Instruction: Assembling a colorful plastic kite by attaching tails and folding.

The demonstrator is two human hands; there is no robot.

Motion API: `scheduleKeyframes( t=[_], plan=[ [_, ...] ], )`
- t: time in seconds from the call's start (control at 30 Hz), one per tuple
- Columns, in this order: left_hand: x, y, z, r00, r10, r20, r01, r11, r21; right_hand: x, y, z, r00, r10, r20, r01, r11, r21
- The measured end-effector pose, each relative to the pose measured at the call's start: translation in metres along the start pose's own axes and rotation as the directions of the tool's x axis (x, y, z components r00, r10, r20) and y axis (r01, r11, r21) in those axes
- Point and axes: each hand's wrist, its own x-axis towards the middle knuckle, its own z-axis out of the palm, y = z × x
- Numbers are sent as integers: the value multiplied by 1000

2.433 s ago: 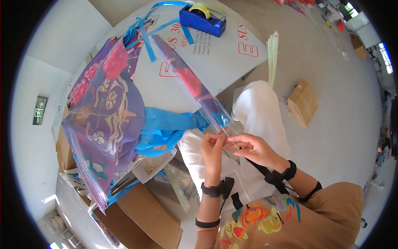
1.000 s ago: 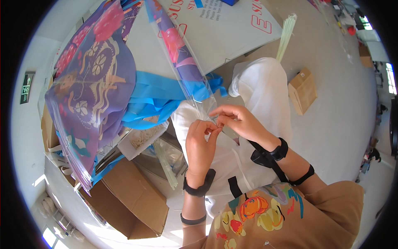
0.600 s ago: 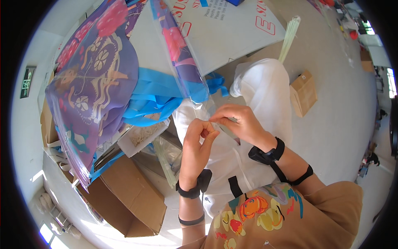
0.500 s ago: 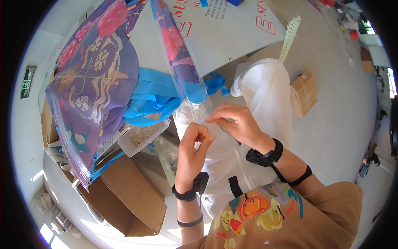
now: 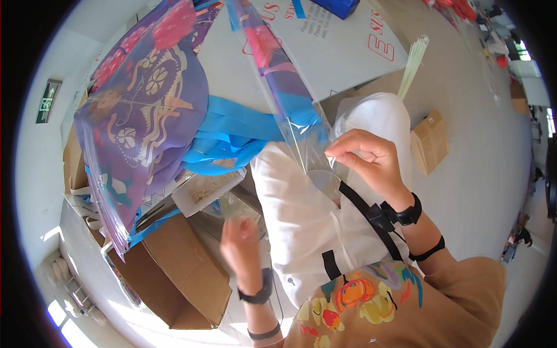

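My right hand [image 5: 366, 161] pinches the lower end of a long clear plastic sleeve [image 5: 277, 75] that holds a folded purple, pink and blue kite, over my lap in white trousers [image 5: 301, 214]. My left hand [image 5: 241, 243] is blurred and lower left, by a clear bag beside the open cardboard box [image 5: 185, 278]; whether it holds anything I cannot tell. A large purple kite with floral pattern [image 5: 145, 110] and blue ribbon tails [image 5: 232, 133] lies to the left.
A white board with red print [image 5: 348, 46] lies ahead with a blue tape dispenser [image 5: 336, 6] on it. A bundle of pale thin sticks [image 5: 412, 64] and a small brown box [image 5: 430, 142] sit on the grey floor to the right. A small tray [image 5: 209, 188] sits by my knee.
My left hand has let go of the sleeve and dropped down-left toward the box. My right hand stays on the sleeve's end.
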Motion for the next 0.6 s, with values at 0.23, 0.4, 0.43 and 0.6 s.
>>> scheduleKeyframes(
  t=[0.23,0.4,0.43,0.6],
  plan=[
    [51,99,41,781,480,-399,-624,607,-492,-7,-30,-9,988,-152,27,154,981,-120],
    [53,104,30,771,509,-383,-630,528,-569,-11,-30,-23,961,-275,4,272,949,-161],
    [53,103,28,776,508,-375,-624,533,-571,-13,-28,-23,957,-291,1,289,946,-145],
    [45,104,25,872,401,-282,-485,627,-609,-20,-17,-18,986,-164,-45,162,986,-40]
  ],
)
